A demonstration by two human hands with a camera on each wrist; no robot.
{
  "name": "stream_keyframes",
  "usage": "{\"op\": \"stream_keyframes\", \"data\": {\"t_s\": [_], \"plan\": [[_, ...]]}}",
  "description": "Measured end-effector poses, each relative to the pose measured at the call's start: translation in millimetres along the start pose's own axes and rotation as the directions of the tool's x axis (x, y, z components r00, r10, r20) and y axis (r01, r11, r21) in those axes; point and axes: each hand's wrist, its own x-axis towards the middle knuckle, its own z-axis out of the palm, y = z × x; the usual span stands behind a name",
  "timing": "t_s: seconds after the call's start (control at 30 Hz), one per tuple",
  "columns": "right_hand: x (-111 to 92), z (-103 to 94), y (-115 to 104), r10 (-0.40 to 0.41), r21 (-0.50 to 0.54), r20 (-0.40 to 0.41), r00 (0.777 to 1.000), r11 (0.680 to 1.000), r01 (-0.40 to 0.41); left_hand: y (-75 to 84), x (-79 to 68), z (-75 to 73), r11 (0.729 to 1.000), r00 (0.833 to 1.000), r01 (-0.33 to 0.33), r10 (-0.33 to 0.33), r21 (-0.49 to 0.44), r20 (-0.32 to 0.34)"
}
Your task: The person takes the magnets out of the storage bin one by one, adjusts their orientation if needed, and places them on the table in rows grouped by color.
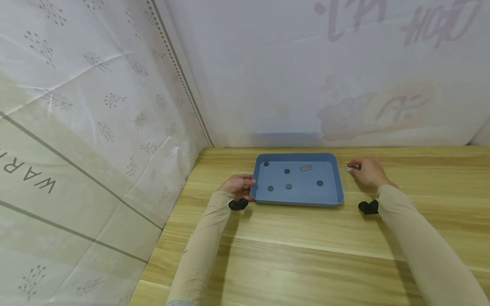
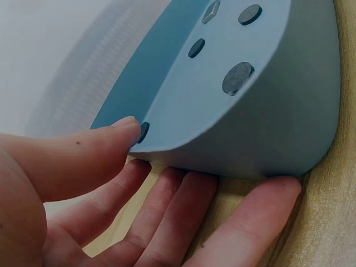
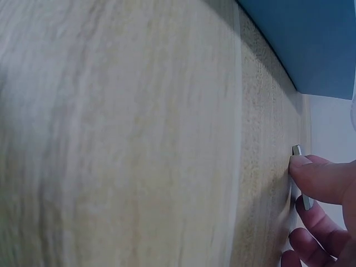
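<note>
A big pale cloth [image 1: 245, 76] hangs past the left hand [image 1: 235, 185] and the right hand [image 1: 368, 172]. A wooden table [image 1: 306, 255] is under both hands. Tan sleeves [image 1: 425, 238] go down to each hand. A blue tray [image 1: 302, 202] sits on the table, in between the two hands. The left hand holds the end next to it, thumb over the edge and fingers against the outside. The right hand is just beside the other end, off the tray, and pinches a little silver piece [image 1: 348, 168]. A silver bar [image 1: 306, 168] lies in the tray, nearer the right hand. Five dark round discs [image 1: 289, 186] lie there too: one near the right hand, four nearer the left hand, with one of those close by the left thumb
</note>
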Motion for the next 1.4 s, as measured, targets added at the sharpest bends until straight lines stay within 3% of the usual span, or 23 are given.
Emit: {"op": "stream_keyframes", "data": {"t_s": [0.9, 1.13, 1.4], "plan": [[2.5, 0.6, -1.4, -0.006, -0.001, -0.005, 1.000, 1.000, 0.006, 0.1, -0.9, 2.6, 1.000, 1.000, 0.005, -0.005, -0.008, -0.018], [2.6, 1.0, -1.3, 0.005, 0.004, 0.007, 1.000, 1.000, -0.005, -3.7, 3.7, -1.0, 1.000, 1.000, -0.029, 0.029, -0.009, -0.001], [1.0, 0.0, -1.8, 0.018, 0.011, 0.018, 1.000, 1.000, -0.019, 3.5, -9.7, 5.2, 1.000, 1.000, -0.007, 0.006, -0.014, -0.018]]}}
